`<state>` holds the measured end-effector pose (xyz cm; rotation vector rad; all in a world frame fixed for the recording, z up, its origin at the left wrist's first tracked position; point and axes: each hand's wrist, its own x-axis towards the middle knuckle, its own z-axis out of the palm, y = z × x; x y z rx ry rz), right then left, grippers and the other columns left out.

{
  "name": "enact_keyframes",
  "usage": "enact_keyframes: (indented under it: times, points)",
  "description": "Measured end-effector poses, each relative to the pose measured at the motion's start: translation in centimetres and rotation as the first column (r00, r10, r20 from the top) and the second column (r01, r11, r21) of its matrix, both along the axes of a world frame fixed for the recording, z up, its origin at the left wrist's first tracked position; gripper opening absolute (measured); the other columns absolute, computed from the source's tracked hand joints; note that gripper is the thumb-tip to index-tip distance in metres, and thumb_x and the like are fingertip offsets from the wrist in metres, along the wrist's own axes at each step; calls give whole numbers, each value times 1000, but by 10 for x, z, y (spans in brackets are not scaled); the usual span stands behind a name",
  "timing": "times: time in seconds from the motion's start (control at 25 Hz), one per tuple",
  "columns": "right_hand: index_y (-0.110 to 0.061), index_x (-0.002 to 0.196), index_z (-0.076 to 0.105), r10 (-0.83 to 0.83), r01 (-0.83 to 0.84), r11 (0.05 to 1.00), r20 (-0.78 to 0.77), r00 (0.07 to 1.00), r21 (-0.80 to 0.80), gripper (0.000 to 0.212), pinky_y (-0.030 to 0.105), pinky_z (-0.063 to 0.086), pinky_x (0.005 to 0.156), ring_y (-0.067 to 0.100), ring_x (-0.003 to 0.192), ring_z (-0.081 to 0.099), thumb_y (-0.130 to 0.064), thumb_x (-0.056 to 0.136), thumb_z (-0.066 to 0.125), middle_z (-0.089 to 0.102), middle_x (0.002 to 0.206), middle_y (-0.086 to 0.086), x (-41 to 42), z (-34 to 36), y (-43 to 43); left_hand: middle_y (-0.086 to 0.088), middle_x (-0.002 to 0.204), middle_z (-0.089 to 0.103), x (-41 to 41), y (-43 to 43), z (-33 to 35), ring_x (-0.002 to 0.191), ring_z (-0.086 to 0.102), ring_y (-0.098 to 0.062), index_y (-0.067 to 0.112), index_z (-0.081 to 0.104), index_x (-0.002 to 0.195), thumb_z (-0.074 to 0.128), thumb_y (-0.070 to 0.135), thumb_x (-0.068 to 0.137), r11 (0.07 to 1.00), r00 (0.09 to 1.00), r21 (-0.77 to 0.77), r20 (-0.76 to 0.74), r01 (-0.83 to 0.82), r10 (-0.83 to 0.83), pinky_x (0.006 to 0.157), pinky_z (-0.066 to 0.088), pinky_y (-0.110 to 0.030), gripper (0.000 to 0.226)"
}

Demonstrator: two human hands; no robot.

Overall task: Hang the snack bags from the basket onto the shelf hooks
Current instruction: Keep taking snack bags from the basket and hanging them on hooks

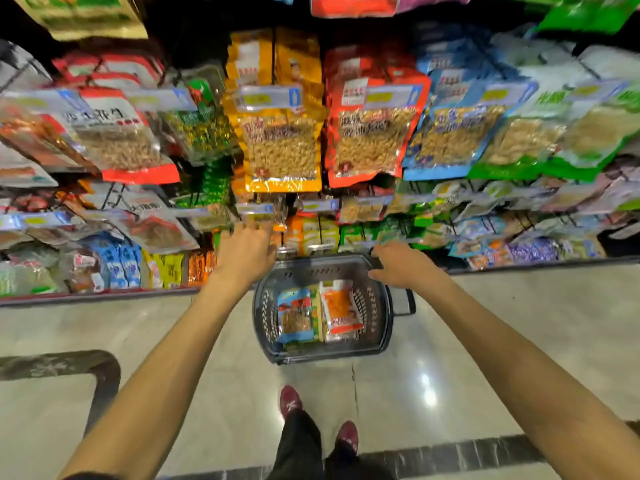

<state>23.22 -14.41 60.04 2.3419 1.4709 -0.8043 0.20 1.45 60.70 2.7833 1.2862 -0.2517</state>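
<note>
A dark plastic basket [381,306] stands on the floor below the shelf. In it lie a blue snack bag [296,315] and an orange-and-white snack bag [341,311], with a green one partly hidden between them. My left hand [246,251] reaches up with straight fingers to the lower edge of a clear brown snack bag [277,211] hanging in a lower row of hooks. My right hand [398,265] grips the basket's far right rim, fingers curled over it. Above hang a yellow bag [282,147] and a red bag [372,136] of nuts.
The shelf wall is packed with hanging bags, with price tags [268,97] on the hook ends. A low ledge [104,296] holds small packs. A dark metal frame [100,375] stands on the left of the glossy floor. My feet [291,401] are behind the basket.
</note>
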Motion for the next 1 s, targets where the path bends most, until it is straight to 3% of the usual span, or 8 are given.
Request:
enact_keyframes:
  times: [0.24, 0.56, 0.72, 0.84, 1.0]
  points:
    - [-9, 131, 50, -81, 66, 991, -124, 989, -120, 48, 46, 46, 96, 39, 120, 50, -42, 96, 52, 51, 132, 19, -40, -104, 4, -18, 128, 55, -22, 3, -117, 122, 46, -38, 9, 48, 132, 51, 32, 93, 982, 985, -184, -156, 38, -68, 99, 38, -51, 46]
    - [-20, 135, 50, -168, 109, 969, -268, 949, -222, 56, 46, 49, 99, 35, 118, 57, -48, 87, 47, 58, 133, 12, -42, -276, 8, -18, 124, 59, -17, 4, -294, 119, 50, -39, 11, 55, 126, 55, 25, 91, 921, 975, -385, -220, -53, -36, 96, 42, -47, 38]
    - [-12, 140, 46, -203, 142, 955, -226, 953, -261, 48, 39, 45, 95, 37, 120, 54, -34, 97, 50, 55, 133, 16, -31, -391, 16, -22, 124, 59, 0, 16, -419, 119, 50, -42, 7, 56, 127, 60, 26, 88, 902, 966, -428, -254, -59, -57, 97, 45, -52, 44]
    - [-14, 135, 49, -224, 156, 948, -234, 946, -277, 50, 37, 48, 89, 35, 114, 58, -40, 93, 50, 58, 131, 14, -20, -484, 27, -23, 124, 58, 9, 23, -506, 119, 51, -42, 5, 56, 125, 59, 25, 88, 901, 966, -424, -256, -87, -27, 94, 45, -51, 42]
    - [-9, 134, 50, -262, 203, 930, -166, 951, -307, 49, 42, 48, 97, 36, 120, 55, -35, 93, 53, 51, 136, 15, 2, -589, 46, -22, 131, 56, 12, 29, -615, 122, 52, -42, 8, 47, 135, 55, 25, 92, 817, 954, -525, -286, -239, 96, 99, 44, -46, 47]
